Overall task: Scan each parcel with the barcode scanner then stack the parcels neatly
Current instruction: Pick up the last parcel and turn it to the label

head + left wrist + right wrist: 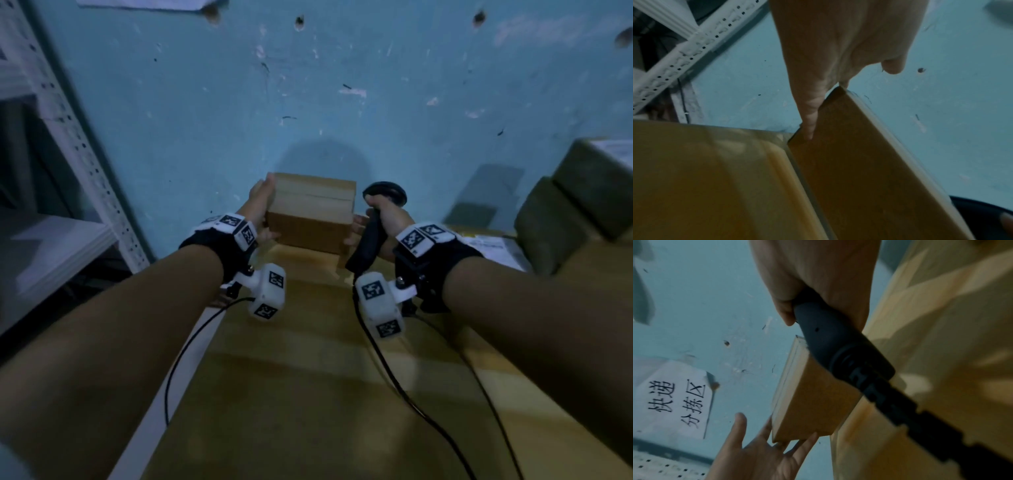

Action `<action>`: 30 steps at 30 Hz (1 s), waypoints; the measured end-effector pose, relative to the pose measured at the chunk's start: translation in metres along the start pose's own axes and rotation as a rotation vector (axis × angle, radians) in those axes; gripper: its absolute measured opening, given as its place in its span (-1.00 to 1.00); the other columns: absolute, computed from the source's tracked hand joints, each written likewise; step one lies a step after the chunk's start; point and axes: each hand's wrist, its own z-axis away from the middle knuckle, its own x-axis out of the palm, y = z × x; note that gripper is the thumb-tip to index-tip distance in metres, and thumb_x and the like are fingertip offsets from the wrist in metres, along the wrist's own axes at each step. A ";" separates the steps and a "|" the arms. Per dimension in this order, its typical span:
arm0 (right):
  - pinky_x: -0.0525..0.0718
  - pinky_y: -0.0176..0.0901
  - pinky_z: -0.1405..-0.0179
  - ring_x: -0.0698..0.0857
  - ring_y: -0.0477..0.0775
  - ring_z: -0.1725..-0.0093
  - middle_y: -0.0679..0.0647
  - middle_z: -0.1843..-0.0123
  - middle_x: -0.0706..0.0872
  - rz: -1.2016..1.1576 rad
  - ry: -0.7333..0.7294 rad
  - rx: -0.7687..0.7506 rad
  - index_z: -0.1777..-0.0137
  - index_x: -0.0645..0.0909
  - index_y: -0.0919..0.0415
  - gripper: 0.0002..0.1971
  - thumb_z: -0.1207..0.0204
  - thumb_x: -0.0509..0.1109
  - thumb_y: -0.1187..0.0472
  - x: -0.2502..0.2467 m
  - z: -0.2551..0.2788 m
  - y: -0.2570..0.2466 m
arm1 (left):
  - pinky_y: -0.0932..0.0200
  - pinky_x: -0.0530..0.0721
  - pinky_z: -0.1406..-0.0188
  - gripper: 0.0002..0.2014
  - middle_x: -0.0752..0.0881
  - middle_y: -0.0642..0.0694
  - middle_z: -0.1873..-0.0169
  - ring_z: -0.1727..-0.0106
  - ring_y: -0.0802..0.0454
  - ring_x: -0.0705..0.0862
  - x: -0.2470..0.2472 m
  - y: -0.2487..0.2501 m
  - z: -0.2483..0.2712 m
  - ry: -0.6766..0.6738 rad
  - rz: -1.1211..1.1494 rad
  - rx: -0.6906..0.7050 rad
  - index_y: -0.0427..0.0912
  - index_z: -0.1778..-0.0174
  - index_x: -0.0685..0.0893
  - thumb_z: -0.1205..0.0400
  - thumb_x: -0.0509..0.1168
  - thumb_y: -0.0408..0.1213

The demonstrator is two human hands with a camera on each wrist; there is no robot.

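Observation:
A small brown cardboard parcel (310,212) stands on a large cardboard box (308,359), close to the blue wall. My left hand (262,202) lies flat against the parcel's left side with straight fingers. My right hand (387,219) grips the black barcode scanner (368,236), and its lower fingers touch the parcel's right side. In the left wrist view a finger (809,116) presses on the parcel (859,162). The right wrist view shows the scanner (838,345) held beside the parcel (809,399), with the left hand (756,451) spread on the parcel's far side.
A white perforated metal rack (85,137) stands at the left. Several more parcels (582,198) are piled at the right, one with a white label (489,246). The scanner's cable (404,394) trails across the large box. A paper sign (672,399) hangs on the wall.

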 end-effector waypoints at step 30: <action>0.61 0.14 -0.26 0.69 0.34 -0.15 0.26 -0.07 0.69 0.255 0.195 -0.077 -0.26 0.55 0.38 -0.40 -0.43 0.45 -0.11 -0.099 0.292 0.116 | 0.04 0.68 0.27 -0.68 0.55 -0.48 -0.15 -0.02 -0.35 0.66 -0.004 -0.112 0.289 -0.102 -0.381 0.122 0.33 0.04 0.49 -0.34 0.41 0.15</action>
